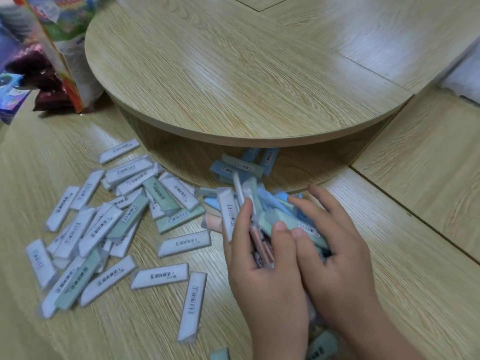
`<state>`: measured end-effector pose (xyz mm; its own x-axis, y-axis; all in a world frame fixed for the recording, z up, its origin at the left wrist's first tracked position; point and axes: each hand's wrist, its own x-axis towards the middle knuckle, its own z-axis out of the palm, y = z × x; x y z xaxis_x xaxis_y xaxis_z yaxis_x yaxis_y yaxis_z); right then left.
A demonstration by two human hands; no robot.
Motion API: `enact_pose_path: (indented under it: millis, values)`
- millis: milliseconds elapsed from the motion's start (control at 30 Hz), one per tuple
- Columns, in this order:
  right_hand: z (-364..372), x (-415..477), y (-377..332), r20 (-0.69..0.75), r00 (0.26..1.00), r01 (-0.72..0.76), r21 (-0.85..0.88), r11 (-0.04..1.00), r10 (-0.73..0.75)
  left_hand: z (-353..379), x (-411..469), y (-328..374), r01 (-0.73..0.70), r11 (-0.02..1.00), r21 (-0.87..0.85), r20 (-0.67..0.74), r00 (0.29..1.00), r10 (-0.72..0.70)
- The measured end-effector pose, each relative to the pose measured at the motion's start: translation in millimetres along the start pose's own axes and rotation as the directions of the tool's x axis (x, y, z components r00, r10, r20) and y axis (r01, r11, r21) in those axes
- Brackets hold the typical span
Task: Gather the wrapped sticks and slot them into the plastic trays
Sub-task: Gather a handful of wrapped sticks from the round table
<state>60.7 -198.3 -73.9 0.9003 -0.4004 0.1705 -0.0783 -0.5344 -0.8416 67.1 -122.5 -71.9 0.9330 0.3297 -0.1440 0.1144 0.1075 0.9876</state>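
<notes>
**Gathering wrapped sticks in front of the round platform.**
The left hand and right hand both curl round a bundle of flat, glossy-wrapped sticks just before the platform's front edge. Loose sticks in white, green and blue lie scattered to its front left on the wood-grain desk. The slick wrappers would probably slide, so the bundle is best squared parallel before slotting. No tray is in view.

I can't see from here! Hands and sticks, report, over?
Hands: left hand and right hand grip bundle of sticks. Many loose sticks scattered at left. No trays in view.
</notes>
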Motion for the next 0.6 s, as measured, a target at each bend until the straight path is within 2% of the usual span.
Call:
enact_pose_path:
  millis: [100,167,333,600]
  values:
    - [2.7,-0.9,-2.9,0.012,1.000,0.023,0.070,0.997,-0.024,3.0,-2.0,3.5,0.055,0.991,-0.123,-0.018,0.998,-0.058]
    - [4.1,-0.8,-2.5,0.032,0.999,0.026,0.082,0.996,-0.028,4.1,-0.8,5.2,0.091,0.980,-0.178,0.027,0.996,-0.087]
    - [3.3,5.0,0.1,0.132,0.990,0.045,0.077,0.996,-0.055,6.4,2.2,6.8,0.156,0.970,-0.184,0.096,0.985,-0.140]
    - [14.5,1.0,-12.2,0.048,0.998,0.025,0.297,0.955,-0.040,2.4,6.9,14.2,0.155,0.964,-0.218,0.123,0.984,-0.130]
